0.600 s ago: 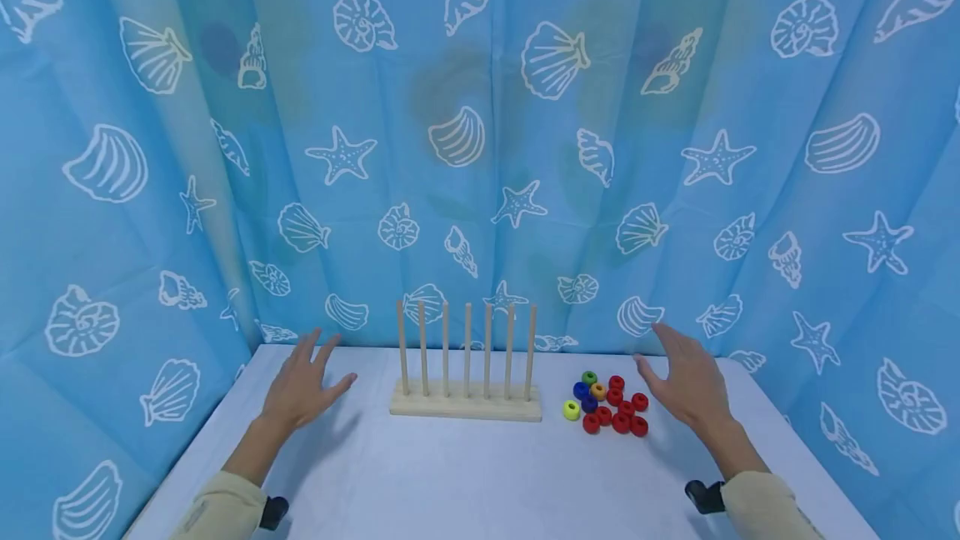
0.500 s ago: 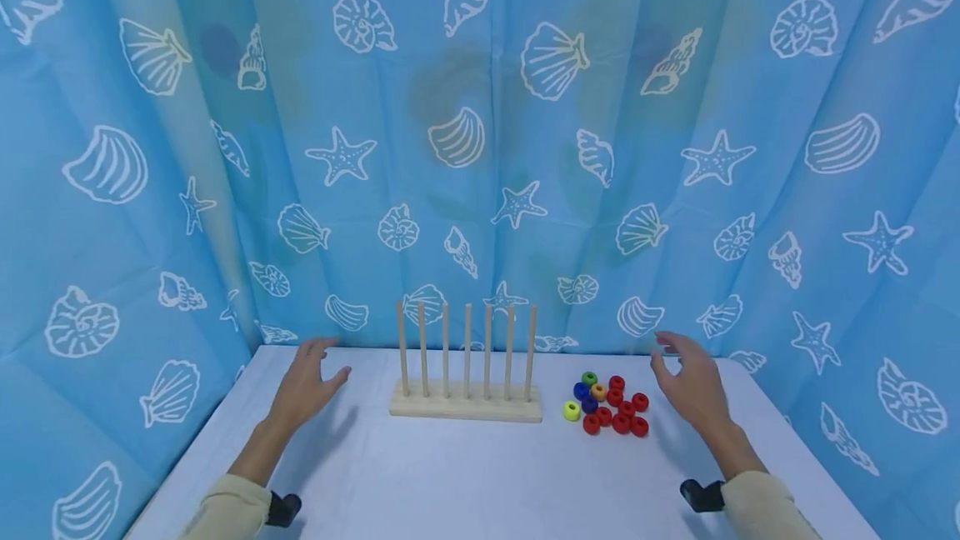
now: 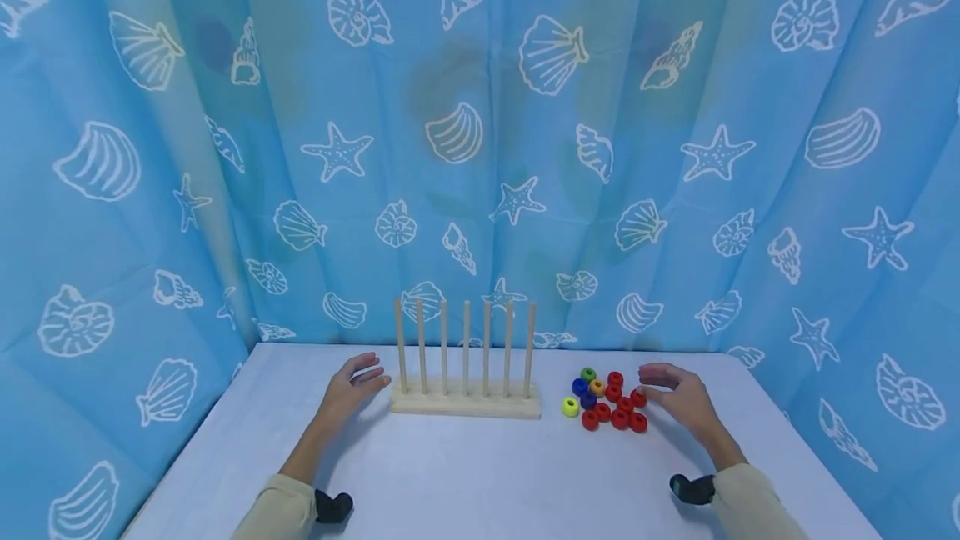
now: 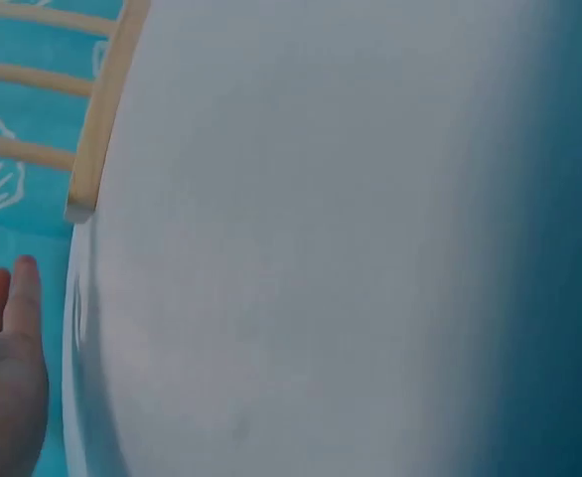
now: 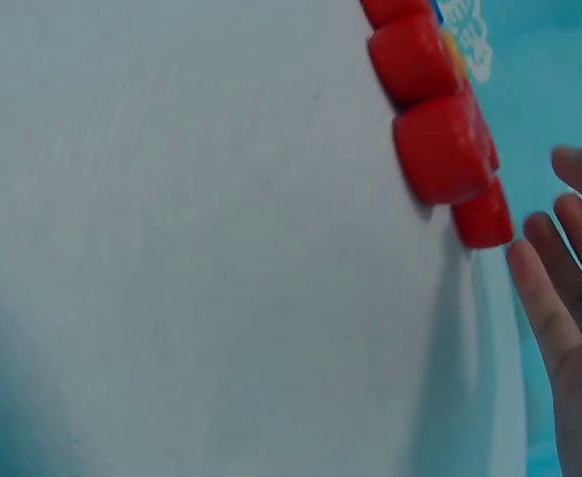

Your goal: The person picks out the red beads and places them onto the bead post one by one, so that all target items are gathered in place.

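A pale wooden rack [image 3: 465, 405] with a row of upright pegs [image 3: 467, 348] stands near the back of the table. My left hand [image 3: 347, 394] is just left of its base, holding nothing; in the left wrist view the fingers [image 4: 23, 298] reach up below the rack's end. To the rack's right lie several red beads [image 3: 619, 418], with a green bead [image 3: 588, 374], two blue beads [image 3: 581, 387], an orange bead [image 3: 597, 387] and a yellow bead [image 3: 571, 407]. My right hand [image 3: 686, 402] hovers at the pile's right edge, its fingertips close to a red bead [image 5: 483, 217]; no grip shows.
The white-covered table [image 3: 480, 473] carries the rack and beads. A blue curtain [image 3: 480, 148] with white shell and starfish prints encloses the back and both sides. Dark wrist devices [image 3: 333, 507] sit by both sleeves.
My left hand has moved right, toward the rack's left end. The right hand has come down and a little left to the edge of the beads. Rack and beads stay put.
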Demonstrator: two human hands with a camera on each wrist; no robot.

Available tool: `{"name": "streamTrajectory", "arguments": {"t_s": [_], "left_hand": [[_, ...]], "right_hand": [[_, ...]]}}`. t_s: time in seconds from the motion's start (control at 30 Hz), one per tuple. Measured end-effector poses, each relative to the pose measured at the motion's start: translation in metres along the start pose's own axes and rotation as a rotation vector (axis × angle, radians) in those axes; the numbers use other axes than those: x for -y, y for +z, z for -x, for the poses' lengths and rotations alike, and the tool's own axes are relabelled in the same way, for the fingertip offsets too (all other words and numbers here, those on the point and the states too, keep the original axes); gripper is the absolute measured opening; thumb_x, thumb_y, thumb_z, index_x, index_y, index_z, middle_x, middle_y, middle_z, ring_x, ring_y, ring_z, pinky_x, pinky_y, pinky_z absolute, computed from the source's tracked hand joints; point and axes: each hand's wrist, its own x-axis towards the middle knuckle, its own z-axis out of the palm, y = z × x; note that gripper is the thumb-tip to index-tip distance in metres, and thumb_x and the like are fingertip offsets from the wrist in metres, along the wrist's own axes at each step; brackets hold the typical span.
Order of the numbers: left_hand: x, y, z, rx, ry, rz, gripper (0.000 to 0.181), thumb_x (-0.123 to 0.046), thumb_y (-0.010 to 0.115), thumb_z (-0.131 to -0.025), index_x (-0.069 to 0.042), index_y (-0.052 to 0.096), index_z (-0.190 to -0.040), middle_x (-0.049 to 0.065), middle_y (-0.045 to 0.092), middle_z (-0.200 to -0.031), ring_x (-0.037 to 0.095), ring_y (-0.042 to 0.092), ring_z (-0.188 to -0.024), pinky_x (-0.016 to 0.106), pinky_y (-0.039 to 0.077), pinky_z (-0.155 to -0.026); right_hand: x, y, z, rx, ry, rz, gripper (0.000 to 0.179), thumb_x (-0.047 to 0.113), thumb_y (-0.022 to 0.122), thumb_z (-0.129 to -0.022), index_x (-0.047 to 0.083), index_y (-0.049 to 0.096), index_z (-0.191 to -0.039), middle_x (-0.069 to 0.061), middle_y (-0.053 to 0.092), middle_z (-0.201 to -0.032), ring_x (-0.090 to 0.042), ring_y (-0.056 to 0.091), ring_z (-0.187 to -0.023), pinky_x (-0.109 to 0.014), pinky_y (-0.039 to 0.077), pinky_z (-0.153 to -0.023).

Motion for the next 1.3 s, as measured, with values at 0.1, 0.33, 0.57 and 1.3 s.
{"name": "streamTrajectory", "arguments": {"t_s": [0.1,0.33,0.57,1.3], "left_hand": [[0.005,0.005,-0.001,0.045,0.020,0.013,0.075,-0.019,0.078,-0.084,-0.002,0.038,-0.145,0.019,0.045,-0.144,0.033,0.046,-0.132,0.043,0.044,-0.107],[0.014,0.016,-0.002,0.105,0.027,0.032,0.083,-0.009,0.085,-0.074,-0.003,0.041,-0.144,0.019,0.045,-0.145,0.034,0.043,-0.135,0.032,0.044,-0.104],[0.019,0.020,-0.004,0.095,0.001,-0.013,0.089,-0.009,0.091,-0.064,-0.008,0.047,-0.142,0.017,0.048,-0.142,0.032,0.047,-0.132,0.028,0.048,-0.099],[0.020,0.017,-0.007,0.070,-0.004,-0.138,0.089,-0.004,0.091,-0.061,-0.013,0.050,-0.140,0.013,0.051,-0.142,0.031,0.047,-0.132,0.031,0.047,-0.101]], "right_hand": [[-0.005,0.002,-0.001,0.045,0.032,-0.026,0.052,0.018,0.076,-0.085,0.006,0.056,-0.131,-0.020,0.058,-0.129,-0.042,0.050,-0.124,-0.059,0.048,-0.098],[-0.015,0.005,0.001,0.079,0.067,-0.085,0.057,0.020,0.078,-0.083,0.004,0.055,-0.132,-0.021,0.058,-0.130,-0.041,0.051,-0.124,-0.059,0.046,-0.100],[-0.026,0.004,0.004,0.097,0.079,-0.119,0.059,0.017,0.078,-0.083,0.001,0.054,-0.134,-0.024,0.055,-0.133,-0.042,0.052,-0.123,-0.050,0.051,-0.097],[-0.032,0.014,-0.006,0.003,0.166,-0.131,0.047,0.020,0.070,-0.090,0.004,0.057,-0.133,-0.021,0.055,-0.134,-0.039,0.045,-0.128,-0.063,0.037,-0.106]]}}
